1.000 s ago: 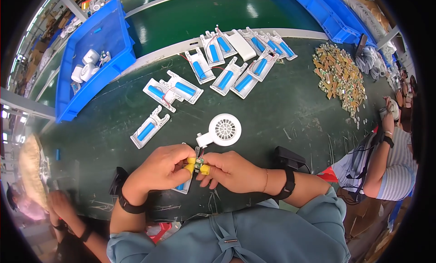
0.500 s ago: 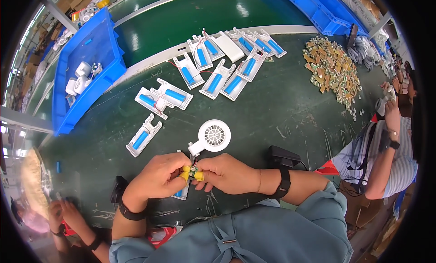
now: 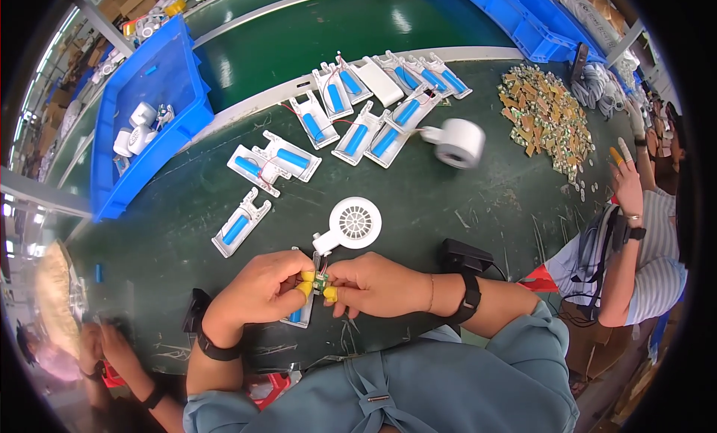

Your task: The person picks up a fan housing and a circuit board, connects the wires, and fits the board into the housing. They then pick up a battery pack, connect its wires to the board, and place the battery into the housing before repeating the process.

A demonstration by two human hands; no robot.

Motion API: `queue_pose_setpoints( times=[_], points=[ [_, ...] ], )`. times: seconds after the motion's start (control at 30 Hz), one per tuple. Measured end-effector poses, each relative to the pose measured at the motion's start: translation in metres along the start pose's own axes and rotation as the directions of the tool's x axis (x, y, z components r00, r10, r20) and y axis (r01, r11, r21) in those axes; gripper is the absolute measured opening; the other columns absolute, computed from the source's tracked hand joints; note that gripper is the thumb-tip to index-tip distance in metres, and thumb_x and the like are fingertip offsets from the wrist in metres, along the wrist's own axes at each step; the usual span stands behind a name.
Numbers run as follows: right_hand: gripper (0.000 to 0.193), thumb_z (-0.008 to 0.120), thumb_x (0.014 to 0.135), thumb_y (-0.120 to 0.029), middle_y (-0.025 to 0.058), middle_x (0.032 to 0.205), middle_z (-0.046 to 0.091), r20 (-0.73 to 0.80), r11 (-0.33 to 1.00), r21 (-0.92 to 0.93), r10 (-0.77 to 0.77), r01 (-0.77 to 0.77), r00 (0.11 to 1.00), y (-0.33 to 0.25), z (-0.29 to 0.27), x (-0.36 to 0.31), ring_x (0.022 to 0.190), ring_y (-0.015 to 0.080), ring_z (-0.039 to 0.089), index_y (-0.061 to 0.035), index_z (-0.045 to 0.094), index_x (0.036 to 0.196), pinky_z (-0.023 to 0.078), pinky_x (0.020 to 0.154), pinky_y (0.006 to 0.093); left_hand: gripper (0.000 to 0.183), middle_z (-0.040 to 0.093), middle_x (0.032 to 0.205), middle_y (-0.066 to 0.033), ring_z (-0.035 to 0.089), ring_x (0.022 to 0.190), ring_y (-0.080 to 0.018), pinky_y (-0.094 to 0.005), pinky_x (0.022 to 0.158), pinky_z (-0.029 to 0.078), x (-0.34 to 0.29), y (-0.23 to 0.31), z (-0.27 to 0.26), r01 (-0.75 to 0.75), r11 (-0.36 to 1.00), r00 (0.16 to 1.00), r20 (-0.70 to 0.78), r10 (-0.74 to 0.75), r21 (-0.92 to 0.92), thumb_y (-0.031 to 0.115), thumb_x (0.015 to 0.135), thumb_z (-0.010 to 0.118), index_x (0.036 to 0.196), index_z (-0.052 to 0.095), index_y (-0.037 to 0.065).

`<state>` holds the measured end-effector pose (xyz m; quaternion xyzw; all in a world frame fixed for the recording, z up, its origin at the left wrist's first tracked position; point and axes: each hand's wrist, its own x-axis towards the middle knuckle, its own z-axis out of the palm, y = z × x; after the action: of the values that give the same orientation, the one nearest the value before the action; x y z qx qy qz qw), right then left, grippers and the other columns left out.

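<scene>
My left hand (image 3: 263,289) and my right hand (image 3: 377,283) meet near the front of the green table, with yellow coverings on some fingertips. Between them they pinch a small green circuit board (image 3: 320,281), partly hidden by the fingers. Thin wires run from the board up to a white round fan head (image 3: 355,224) with a slotted grille, lying just beyond the hands. Below my fingers a white half-shell with a blue battery cell (image 3: 296,316) lies on the table, mostly covered.
Several white half-shells (image 3: 312,121) with blue cells lie farther back. A second white fan head (image 3: 458,143), blurred, is right of them. Circuit boards (image 3: 545,119) form a pile at right. A blue bin (image 3: 196,108) stands left; a co-worker's hand (image 3: 626,183) is at right.
A second white fan head has appeared, blurred by motion, at the middle right of the table. The co-worker's arm at right has shifted. My hands stay nearly in place on the board.
</scene>
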<state>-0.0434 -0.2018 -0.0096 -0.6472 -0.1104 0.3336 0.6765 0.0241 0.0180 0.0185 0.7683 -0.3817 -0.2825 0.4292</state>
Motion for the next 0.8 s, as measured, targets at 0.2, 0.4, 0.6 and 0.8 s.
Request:
queue_pose_setpoints(
  times=[0.2, 0.4, 0.6, 0.8],
  points=[
    [0.014, 0.050, 0.091, -0.006, 0.0086, 0.077, 0.068, 0.153, 0.986, -0.164, -0.007, 0.032, 0.988, 0.000, -0.007, 0.002, 0.066, 0.0136, 0.068, 0.0017, 0.060, 0.095, 0.053, 0.057, 0.0275, 0.022, 0.055, 0.077, -0.0067, 0.054, 0.059, -0.0157, -0.0281, 0.051, 0.041, -0.015, 0.000, -0.008, 0.079, 0.993, 0.997, -0.019, -0.078, 0.093, -0.001, 0.072, 0.059, 0.094, 0.059, 0.001],
    [0.012, 0.057, 0.092, -0.012, 0.0070, 0.076, 0.068, 0.208, 0.969, -0.220, -0.063, 0.109, 0.976, -0.008, -0.013, -0.010, 0.063, 0.0122, 0.067, -0.0008, 0.060, 0.095, 0.051, 0.057, 0.0254, 0.013, 0.056, 0.075, -0.0059, 0.052, 0.061, -0.0108, -0.0282, 0.052, 0.041, -0.074, 0.003, -0.042, 0.381, 0.904, 0.916, -0.216, -0.339, 0.194, 0.002, 0.074, 0.058, 0.087, 0.059, 0.000],
    [0.022, 0.056, 0.095, -0.007, 0.0045, 0.075, 0.061, -0.557, 0.910, -0.274, -0.414, 0.311, 0.720, -0.012, -0.027, -0.003, 0.061, 0.0068, 0.060, -0.0035, 0.051, 0.116, 0.048, 0.052, 0.0232, 0.016, 0.058, 0.079, -0.0099, 0.057, 0.066, -0.0174, -0.0335, 0.057, 0.044, -0.181, -0.021, -0.092, 0.720, 0.637, 0.663, -0.545, -0.513, 0.276, 0.004, 0.076, 0.056, 0.091, 0.058, -0.002],
    [0.050, 0.055, 0.096, -0.009, 0.0121, 0.111, 0.061, -0.720, 0.907, -0.377, -0.415, 0.188, 0.557, -0.010, -0.056, 0.006, 0.073, 0.0130, 0.068, -0.0015, 0.037, 0.142, 0.052, 0.055, 0.0233, 0.021, 0.058, 0.095, -0.0148, 0.059, 0.082, -0.0289, -0.0348, 0.070, 0.048, -0.138, -0.014, -0.072, 0.574, 0.601, 0.680, -0.733, 0.030, 0.557, 0.001, 0.084, 0.057, 0.106, 0.059, 0.001]
  ],
)
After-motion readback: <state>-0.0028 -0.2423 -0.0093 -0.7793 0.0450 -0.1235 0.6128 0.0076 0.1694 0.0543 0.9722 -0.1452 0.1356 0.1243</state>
